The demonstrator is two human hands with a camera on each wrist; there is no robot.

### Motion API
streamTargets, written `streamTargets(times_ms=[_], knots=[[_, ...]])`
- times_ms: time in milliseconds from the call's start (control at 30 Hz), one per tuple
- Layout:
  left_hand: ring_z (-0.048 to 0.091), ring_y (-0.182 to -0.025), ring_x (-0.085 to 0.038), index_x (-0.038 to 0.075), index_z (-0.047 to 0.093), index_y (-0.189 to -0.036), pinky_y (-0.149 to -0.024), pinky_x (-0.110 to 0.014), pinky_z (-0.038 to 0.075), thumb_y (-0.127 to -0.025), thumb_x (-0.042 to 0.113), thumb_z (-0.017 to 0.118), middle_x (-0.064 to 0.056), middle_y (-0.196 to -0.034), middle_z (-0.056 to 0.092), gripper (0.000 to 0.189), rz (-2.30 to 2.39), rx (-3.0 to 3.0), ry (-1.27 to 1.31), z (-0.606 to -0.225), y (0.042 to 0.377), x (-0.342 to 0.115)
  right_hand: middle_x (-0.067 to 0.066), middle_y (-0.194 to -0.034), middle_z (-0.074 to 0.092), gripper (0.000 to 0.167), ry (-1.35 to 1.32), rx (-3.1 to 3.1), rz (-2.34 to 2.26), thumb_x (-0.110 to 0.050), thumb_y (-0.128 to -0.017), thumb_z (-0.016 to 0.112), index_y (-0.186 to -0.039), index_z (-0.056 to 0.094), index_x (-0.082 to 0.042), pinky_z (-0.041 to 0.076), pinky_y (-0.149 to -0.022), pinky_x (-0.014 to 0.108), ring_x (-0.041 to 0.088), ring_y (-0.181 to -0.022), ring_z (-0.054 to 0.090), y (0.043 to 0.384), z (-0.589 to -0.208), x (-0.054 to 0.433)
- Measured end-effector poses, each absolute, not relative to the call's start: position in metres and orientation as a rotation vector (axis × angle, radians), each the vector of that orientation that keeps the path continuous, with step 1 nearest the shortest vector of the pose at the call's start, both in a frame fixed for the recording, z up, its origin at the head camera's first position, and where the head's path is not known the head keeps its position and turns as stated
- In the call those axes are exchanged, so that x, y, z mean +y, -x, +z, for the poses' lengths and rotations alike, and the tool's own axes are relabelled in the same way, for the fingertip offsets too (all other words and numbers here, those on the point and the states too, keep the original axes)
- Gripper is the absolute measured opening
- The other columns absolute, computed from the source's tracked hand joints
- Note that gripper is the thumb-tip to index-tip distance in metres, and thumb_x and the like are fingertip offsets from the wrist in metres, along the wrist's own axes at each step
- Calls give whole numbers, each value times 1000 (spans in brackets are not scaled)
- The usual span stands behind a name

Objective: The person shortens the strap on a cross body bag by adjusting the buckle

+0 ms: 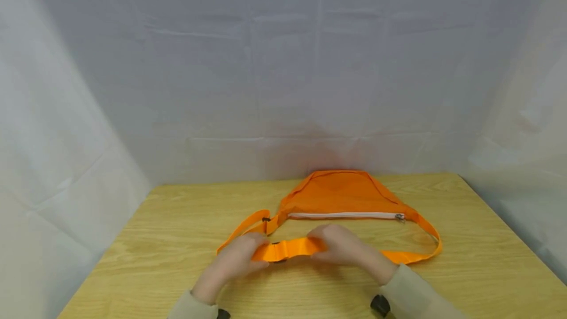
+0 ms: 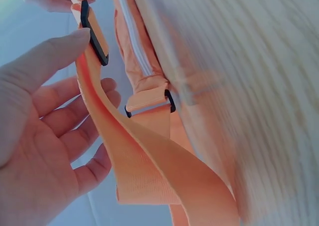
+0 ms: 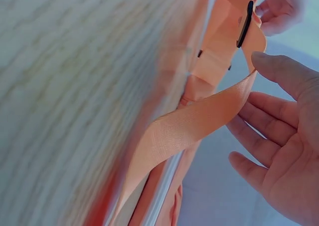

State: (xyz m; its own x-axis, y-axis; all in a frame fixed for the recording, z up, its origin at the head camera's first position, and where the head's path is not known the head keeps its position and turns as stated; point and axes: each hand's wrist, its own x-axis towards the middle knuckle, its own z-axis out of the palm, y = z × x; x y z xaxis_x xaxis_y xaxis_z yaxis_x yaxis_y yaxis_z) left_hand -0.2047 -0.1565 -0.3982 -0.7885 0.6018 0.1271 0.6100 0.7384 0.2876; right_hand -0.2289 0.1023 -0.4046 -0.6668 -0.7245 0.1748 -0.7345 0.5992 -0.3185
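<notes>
An orange waist bag with a white zipper lies flat on the table, its strap looping toward the person. Between the two hands a stretch of orange strap is lifted. My left hand pinches it beside a black slide buckle, the thumb against the buckle's edge in the left wrist view. My right hand pinches the strap a little to the right, thumb on top and fingers beneath, as the right wrist view shows. A second black buckle joins the strap near the bag's left end.
The wooden table runs up to a pale grey sheet at the back, with more sheeting on both sides. Right of the right hand, the strap curves back to the bag. Dark wrist pieces show below the sleeves.
</notes>
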Motion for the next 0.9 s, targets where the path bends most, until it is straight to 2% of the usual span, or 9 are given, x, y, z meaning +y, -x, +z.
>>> streamTargets(times_ms=[233, 333, 700, 900], knots=[[53, -95, -23, -1, 60, -103, -81, -38, 42, -74, 20, 71, -9, -101, 59, 37, -558, -2886, 995, -394, 206, -154, 7, -97, 63, 34, -1239, -2738, 624, -17, -75, 70, -103, 62, 0, 45, -75, 29, 15, -88, 56, 225, -399, 109], [53, -92, -22, -1, 61, -101, -80, -37, 43, -74, 18, 71, -9, -98, 59, 34, -578, -2810, 1030, -394, 208, -153, 6, -95, 63, 32, -1243, -2705, 666, -14, -74, 70, -102, 62, 0, 46, -73, 29, 14, -86, 57, 226, -397, 112], [52, -87, -18, -1, 60, -99, -77, -35, 43, -72, 13, 72, -6, -94, 58, 33, -655, -2686, 1035, -386, 211, -143, 7, -99, 62, 36, -1140, -2689, 837, -16, -76, 70, -107, 60, 0, 46, -76, 34, 17, -90, 57, 224, -389, 123], [53, -90, -18, 0, 60, -105, -80, -35, 43, -76, 16, 70, -6, -99, 59, 35, -733, -2715, 1018, -379, 212, -136, 6, -100, 62, 35, -1065, -2679, 920, -16, -79, 67, -109, 60, -2, 46, -76, 39, 18, -90, 57, 223, -386, 128]])
